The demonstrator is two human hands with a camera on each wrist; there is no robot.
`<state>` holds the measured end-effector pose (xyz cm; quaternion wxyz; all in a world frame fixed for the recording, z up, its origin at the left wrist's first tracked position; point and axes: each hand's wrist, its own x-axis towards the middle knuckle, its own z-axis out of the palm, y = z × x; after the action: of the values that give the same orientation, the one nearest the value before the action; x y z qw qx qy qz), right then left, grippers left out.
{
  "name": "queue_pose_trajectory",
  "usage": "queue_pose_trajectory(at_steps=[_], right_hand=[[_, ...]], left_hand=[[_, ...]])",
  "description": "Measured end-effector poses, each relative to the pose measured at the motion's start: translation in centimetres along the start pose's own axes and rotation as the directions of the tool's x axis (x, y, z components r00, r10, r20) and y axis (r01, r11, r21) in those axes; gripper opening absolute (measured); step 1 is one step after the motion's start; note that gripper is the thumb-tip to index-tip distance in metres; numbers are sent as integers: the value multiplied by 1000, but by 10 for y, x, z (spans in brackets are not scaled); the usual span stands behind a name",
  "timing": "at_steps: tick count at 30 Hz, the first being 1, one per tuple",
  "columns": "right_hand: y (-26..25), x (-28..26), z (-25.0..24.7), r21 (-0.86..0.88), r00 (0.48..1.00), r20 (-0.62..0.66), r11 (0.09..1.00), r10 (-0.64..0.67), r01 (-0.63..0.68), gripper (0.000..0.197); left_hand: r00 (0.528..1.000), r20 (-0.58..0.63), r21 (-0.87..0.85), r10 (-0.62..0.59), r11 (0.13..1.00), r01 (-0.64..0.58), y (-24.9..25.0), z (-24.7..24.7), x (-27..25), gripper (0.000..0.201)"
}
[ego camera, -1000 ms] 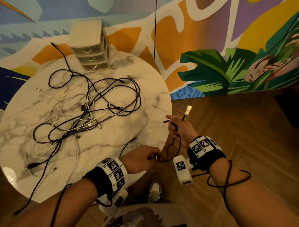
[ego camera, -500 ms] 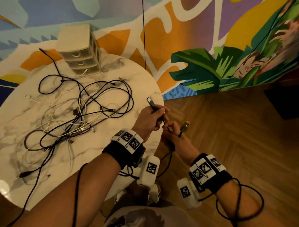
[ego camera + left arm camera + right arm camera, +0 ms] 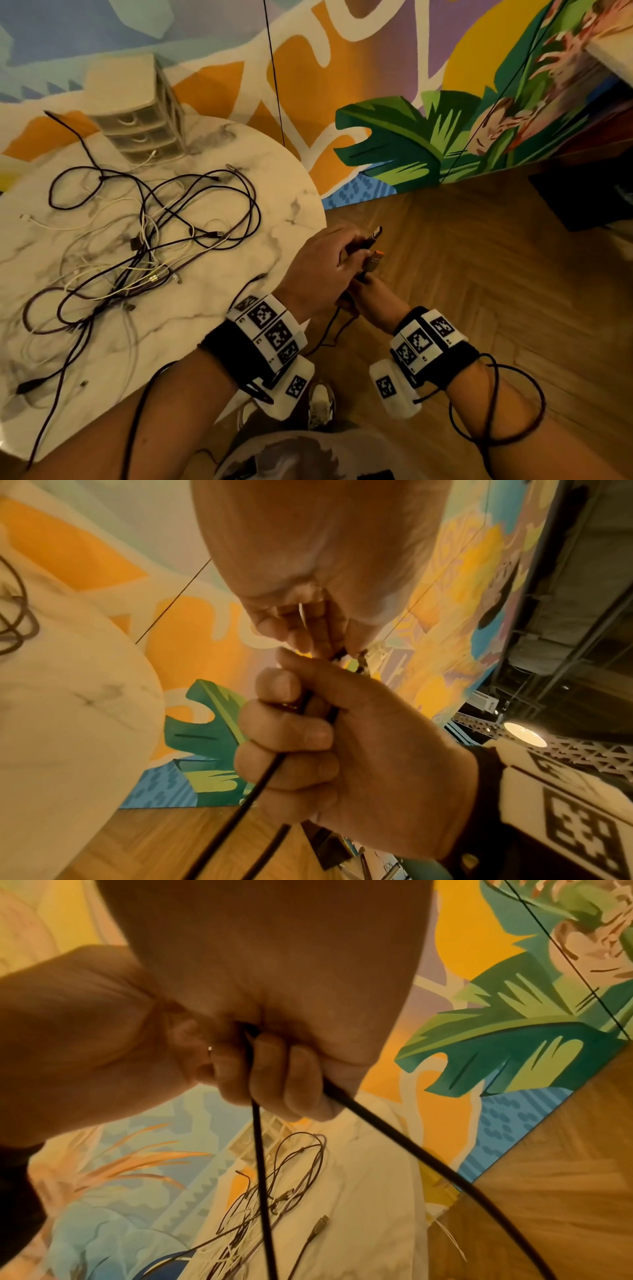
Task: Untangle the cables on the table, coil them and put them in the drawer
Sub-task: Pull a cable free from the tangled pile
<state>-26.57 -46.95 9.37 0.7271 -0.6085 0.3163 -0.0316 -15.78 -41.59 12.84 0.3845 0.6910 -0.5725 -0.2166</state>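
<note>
A black cable (image 3: pixel 331 322) is held in both hands just off the round table's right edge. My left hand (image 3: pixel 346 251) pinches one plug end (image 3: pixel 376 233) from above. Close beneath it my right hand (image 3: pixel 364 294) is a fist round the cable, with the other plug (image 3: pixel 376 256) sticking out. In the right wrist view two strands of the cable (image 3: pixel 261 1150) hang from my right hand's fingers (image 3: pixel 274 1074). The left wrist view has my right hand (image 3: pixel 329 739) gripping the cable (image 3: pixel 240 804). A tangle of black and white cables (image 3: pixel 144 246) lies on the marble table (image 3: pixel 219 301).
A small beige drawer unit (image 3: pixel 137 116), its three drawers closed, stands at the table's far edge against the painted wall. Wooden floor (image 3: pixel 479 274) lies to the right. My shoe (image 3: pixel 320 404) shows below my hands. A dark box (image 3: pixel 582 195) sits at the far right.
My left hand rose from low by the table edge with one cable end and came over to my right hand. Both plug ends are now side by side.
</note>
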Motion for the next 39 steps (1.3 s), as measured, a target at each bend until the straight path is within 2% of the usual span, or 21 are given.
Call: queue_pose_trajectory(at_steps=[9, 12, 15, 16, 17, 18, 20, 22, 23, 24, 26, 27, 29, 31, 34, 37, 39], right_hand=[[0, 0, -2, -61, 992, -75, 994, -97, 92, 35], [9, 1, -6, -104, 985, -63, 983, -159, 152, 31], [16, 6, -5, -168, 970, -33, 958, -240, 231, 12], [14, 7, -3, -137, 957, -36, 950, -288, 281, 3], [12, 9, 0, -73, 940, -89, 944, -328, 323, 19], [9, 10, 2, 6, 924, -141, 933, -357, 361, 22], [6, 10, 2, -17, 901, -203, 921, -383, 388, 8], [25, 13, -4, -135, 933, -222, 957, -283, 258, 29], [40, 14, -9, -168, 948, -256, 975, -188, 147, 37], [58, 16, -15, -190, 948, -306, 981, -93, 35, 42], [86, 19, -25, -208, 922, -385, 971, 34, -122, 50], [96, 19, -28, -213, 904, -420, 961, 76, -179, 53], [111, 19, -36, -208, 867, -478, 941, 141, -268, 54], [123, 17, -42, -198, 837, -505, 915, 213, -353, 53], [142, 20, -55, -236, 800, -496, 835, 337, -498, 50], [154, 24, -67, -256, 763, -497, 770, 414, -585, 46], [156, 26, -71, -281, 770, -488, 761, 412, -585, 45]], left_hand=[[999, 49, 64, -1, 998, -2, -9, 0, -11, 15], [995, 97, -50, 5, 999, 0, -8, -3, -14, 15], [986, 159, -150, -40, 987, 65, -5, 0, -15, 20], [989, 143, -121, -40, 991, 57, -1, 2, -15, 19], [995, 98, -68, -27, 997, 34, 2, 6, -14, 17], [998, 47, -45, -36, 998, 38, 6, 10, -13, 17], [990, -26, -141, -136, 981, 131, 17, 12, -9, 20], [983, -32, -267, -182, 949, 167, 31, 8, -2, 29], [987, -25, -274, -157, 951, 145, 38, 2, 2, 32], [995, -11, -209, -96, 974, 92, 47, -4, 7, 34], [996, 9, -19, 87, 996, -87, 63, -16, 15, 38], [982, 18, 92, 188, 978, -189, 69, -23, 18, 38], [926, 32, 285, 377, 884, -370, 74, -33, 23, 27], [865, 48, 403, 500, 783, -475, 79, -41, 29, 20], [797, 68, 491, 601, 675, -551, 84, -52, 36, 22], [775, 87, 537, 625, 626, -565, 89, -60, 37, 29], [763, 84, 549, 641, 609, -572, 91, -62, 38, 30]])
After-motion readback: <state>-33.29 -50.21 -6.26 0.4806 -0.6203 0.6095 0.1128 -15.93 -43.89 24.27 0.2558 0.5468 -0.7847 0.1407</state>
